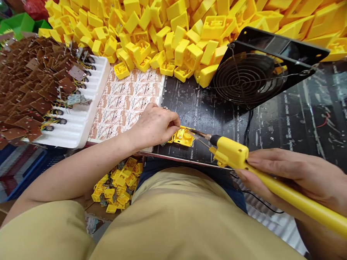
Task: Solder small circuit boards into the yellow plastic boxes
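Note:
My right hand grips a yellow soldering iron with a wire-guide tube beside its tip. The tip reaches a small open yellow plastic case that lies near the front edge of the black bench. Over the left part of that case bends my left hand, thumb and fingers pinched together at its edge. Whatever is between those fingertips is hidden.
A large heap of yellow cases spans the back. The black fan leans at right. Brown circuit boards pile on a white foam tray at left. Yellow pieces lie below the bench edge.

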### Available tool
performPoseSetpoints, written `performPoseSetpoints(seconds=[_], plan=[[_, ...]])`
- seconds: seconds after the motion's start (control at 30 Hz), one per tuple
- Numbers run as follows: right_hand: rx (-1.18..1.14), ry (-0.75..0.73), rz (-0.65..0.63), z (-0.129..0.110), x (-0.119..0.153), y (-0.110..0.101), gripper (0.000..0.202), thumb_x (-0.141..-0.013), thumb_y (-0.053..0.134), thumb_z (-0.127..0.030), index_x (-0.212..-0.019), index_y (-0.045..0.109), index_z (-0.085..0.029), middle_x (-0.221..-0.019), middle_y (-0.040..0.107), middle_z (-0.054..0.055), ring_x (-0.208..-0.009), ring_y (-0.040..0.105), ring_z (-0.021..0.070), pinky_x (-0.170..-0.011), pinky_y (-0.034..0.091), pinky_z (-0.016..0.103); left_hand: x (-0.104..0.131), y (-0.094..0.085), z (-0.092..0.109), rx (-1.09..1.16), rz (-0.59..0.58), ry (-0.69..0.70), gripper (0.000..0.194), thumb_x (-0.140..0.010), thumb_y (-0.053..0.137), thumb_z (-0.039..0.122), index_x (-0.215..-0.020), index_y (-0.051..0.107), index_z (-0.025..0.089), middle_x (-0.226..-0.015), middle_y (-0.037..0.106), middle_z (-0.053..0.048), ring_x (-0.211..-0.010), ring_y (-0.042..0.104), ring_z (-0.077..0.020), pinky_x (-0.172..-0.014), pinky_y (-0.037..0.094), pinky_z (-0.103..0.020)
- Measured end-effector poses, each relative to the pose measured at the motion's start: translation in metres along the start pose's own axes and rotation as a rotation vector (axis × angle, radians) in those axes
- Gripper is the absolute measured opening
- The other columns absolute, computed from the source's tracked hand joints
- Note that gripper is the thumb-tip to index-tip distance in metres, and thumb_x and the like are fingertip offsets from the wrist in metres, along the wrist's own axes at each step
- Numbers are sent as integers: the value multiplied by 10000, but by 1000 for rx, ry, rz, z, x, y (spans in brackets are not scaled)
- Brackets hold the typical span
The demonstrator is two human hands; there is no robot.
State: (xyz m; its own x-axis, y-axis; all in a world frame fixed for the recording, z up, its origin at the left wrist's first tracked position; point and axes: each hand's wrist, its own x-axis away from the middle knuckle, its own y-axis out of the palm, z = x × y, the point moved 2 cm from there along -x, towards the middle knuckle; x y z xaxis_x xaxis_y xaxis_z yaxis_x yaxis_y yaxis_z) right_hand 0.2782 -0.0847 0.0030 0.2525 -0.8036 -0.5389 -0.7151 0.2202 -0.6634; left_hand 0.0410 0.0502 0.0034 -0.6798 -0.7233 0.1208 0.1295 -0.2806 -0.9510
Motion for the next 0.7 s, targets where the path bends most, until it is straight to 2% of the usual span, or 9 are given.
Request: performPoseSetpoints(seconds=[0.1, 0.2, 0.37, 0.47, 0.57, 0.7], plan=[[-35, -63, -9, -8, -7, 3, 98, -883, 680, -191, -868, 590, -226, -739, 691, -16, -672, 688, 104, -618, 572, 157, -1, -2, 1, -20, -27, 1, 163, -827, 583, 200, -856, 743, 189, -822, 766, -10, -790, 674, -179, -935, 405, -415], [-18, -29, -25, -10, -11, 4, 103, -897, 663, -208, -836, 582, -228, -730, 669, -8, -663, 683, 121, -619, 587, 195, -2, -2, 2, -39, -28, 21, 171, -830, 570, 205, -849, 740, 190, -824, 765, -16, -796, 669, -181, -917, 400, -405], [6, -138, -54, -12, -17, 5, 220, -803, 746, -119, -919, 597, -229, -781, 681, -8, -681, 683, 140, -621, 607, 244, -5, -3, 4, -120, -34, 70, 196, -828, 547, 195, -827, 742, 198, -796, 758, -29, -788, 662, -184, -883, 393, -394], [1, -186, -112, -13, -21, 2, 170, -830, 720, -147, -936, 618, -231, -811, 692, -2, -706, 687, 156, -657, 623, 290, -7, -4, 7, -175, -54, 84, 212, -837, 534, 201, -826, 745, 202, -781, 750, -37, -785, 660, -189, -869, 396, -389], [34, -234, -105, -10, -22, -8, 185, -809, 747, -163, -933, 625, -226, -809, 693, -11, -698, 680, 143, -672, 615, 275, -8, -6, 9, -193, -92, 69, 226, -847, 522, 199, -837, 747, 200, -798, 747, -47, -815, 663, -208, -861, 402, -394], [99, -100, -101, -1, -16, -18, 144, -826, 728, -210, -911, 622, -257, -787, 693, -28, -650, 677, 132, -623, 587, 239, -8, -7, 10, -193, -85, 87, 221, -835, 524, 188, -824, 745, 201, -788, 743, -39, -810, 656, -199, -859, 409, -386]])
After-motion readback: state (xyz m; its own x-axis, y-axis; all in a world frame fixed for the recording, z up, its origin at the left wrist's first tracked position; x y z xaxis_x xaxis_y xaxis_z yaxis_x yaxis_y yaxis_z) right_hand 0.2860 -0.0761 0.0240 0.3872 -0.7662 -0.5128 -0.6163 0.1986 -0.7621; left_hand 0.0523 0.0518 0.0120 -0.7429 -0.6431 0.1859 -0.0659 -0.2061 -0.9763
